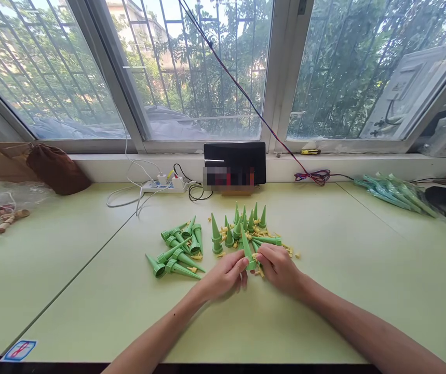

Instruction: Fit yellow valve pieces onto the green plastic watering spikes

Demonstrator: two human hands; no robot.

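My left hand is closed around the base of a green plastic watering spike, its point tilted up and away. My right hand pinches a small yellow valve piece against the side of that spike; the fingers partly hide it. Just beyond my hands several green spikes stand upright among loose yellow pieces, with a few lying on their sides. To the left of my left hand, a pile of green spikes lies on the table with a few yellow pieces among them.
On the pale green table, a power strip with cables and a dark-screened tablet stand by the window. A brown pouch and wooden pieces are at left. Bagged green items and bundled wire lie at right.
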